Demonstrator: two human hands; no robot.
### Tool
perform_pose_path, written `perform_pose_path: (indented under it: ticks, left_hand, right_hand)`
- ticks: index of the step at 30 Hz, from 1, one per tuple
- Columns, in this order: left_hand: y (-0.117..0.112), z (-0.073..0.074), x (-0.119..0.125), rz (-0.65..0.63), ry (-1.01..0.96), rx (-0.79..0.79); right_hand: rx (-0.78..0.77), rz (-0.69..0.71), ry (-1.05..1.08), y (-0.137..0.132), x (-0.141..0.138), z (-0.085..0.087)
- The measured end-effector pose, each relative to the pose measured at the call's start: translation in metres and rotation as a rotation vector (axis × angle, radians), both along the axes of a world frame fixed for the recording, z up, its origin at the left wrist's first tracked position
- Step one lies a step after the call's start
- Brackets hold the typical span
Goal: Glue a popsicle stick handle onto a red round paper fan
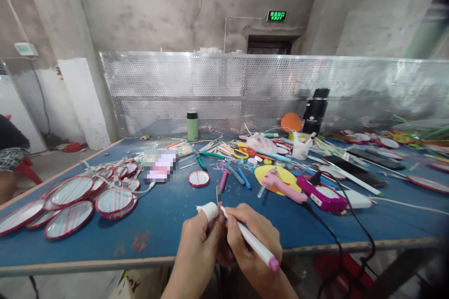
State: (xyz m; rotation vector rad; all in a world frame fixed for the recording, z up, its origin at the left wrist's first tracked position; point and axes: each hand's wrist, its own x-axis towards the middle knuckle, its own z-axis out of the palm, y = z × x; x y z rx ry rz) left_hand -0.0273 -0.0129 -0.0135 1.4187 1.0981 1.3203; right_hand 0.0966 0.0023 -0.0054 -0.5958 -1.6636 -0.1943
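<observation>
My left hand (199,243), its thumb wrapped in a white bandage, is closed on a small flat craft stick (218,194) that points up and away from me. In my right hand (254,238) a white marker pen (254,243) with a pink end is gripped like a writing tool. Its tip meets the stick or lies very close to it; I cannot tell which. My fingers hide the lower part of the stick. Just beyond the hands lies a small round red-rimmed disc (199,178), with a pink marker (223,180) and two blue markers (244,178) to its right.
Red-rimmed discs (68,219) are piled at left beside a phone (162,166). A pink glue gun (282,187) rests on a yellow disc (261,174), near a purple device (321,194) with a black cable. Behind stand a green bottle (192,128), a black flask (315,114) and a perforated metal screen (210,79).
</observation>
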Motion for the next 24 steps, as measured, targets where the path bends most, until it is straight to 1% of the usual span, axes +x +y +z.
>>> perform_pose_path:
  ticks: [4, 18, 24]
  left_hand:
    - [0.0010, -0.0009, 0.0000, -0.016, 0.015, 0.007]
    - [0.0024, -0.0042, -0.0007, -0.021, 0.007, 0.000]
    - [0.0025, -0.0034, -0.0006, -0.022, 0.023, -0.002]
  right_hand:
    - [0.005, -0.033, 0.011, 0.0006, 0.0004, -0.0005]
    - [-0.014, -0.015, 0.005, 0.0008, 0.0011, 0.0003]
    - [0.001, -0.043, 0.031, 0.0003, 0.0006, -0.0006]
